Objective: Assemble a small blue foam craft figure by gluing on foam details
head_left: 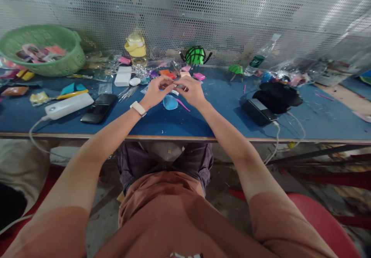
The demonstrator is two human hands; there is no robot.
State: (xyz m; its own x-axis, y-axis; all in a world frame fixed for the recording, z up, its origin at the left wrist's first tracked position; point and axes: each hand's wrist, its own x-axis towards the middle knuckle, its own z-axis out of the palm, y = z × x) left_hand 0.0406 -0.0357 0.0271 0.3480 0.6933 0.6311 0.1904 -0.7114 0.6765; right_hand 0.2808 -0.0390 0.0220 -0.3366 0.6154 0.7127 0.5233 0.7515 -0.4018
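Observation:
My left hand (157, 90) and my right hand (191, 90) meet above the middle of the blue table. Fingertips of both are pinched close together, and whatever lies between them is too small and covered to name. A small white piece (175, 92) shows just below the fingers. Under my hands lie a light blue flat round piece (170, 102) and a thin curved pink strip (183, 104). Behind my hands are orange pieces (167, 73) and a pink piece (199, 76). A white oval piece (135, 81) lies to the left, beside several thin metal tools (127, 93).
At left stand a green basket (62, 63) and a yellow-topped bottle (136, 49), with a white power bank (69, 105) and black phone (99, 108) in front. Green-and-black turtle-like figures (196, 55) sit behind. Right are a plastic bottle (257, 60) and black device (259, 112) with cables.

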